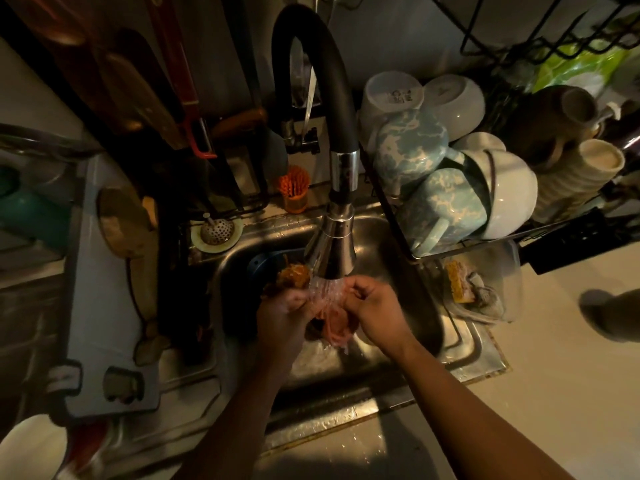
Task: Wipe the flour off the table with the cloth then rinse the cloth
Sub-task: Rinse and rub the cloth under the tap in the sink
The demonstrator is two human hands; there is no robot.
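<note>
Left hand (284, 315), right hand (374, 306) grip wet cloth (333, 323).

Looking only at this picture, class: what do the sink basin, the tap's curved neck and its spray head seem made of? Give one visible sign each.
Sink basin: probably stainless steel, brushed; streaky grey highlights. Curved neck: matte black, likely rubber or silicone; no glare. Spray head: polished chrome-look metal, perhaps plated plastic; mirror-like reflections.

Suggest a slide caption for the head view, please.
Left hand and right hand rinse the pink cloth under the running faucet.
</note>
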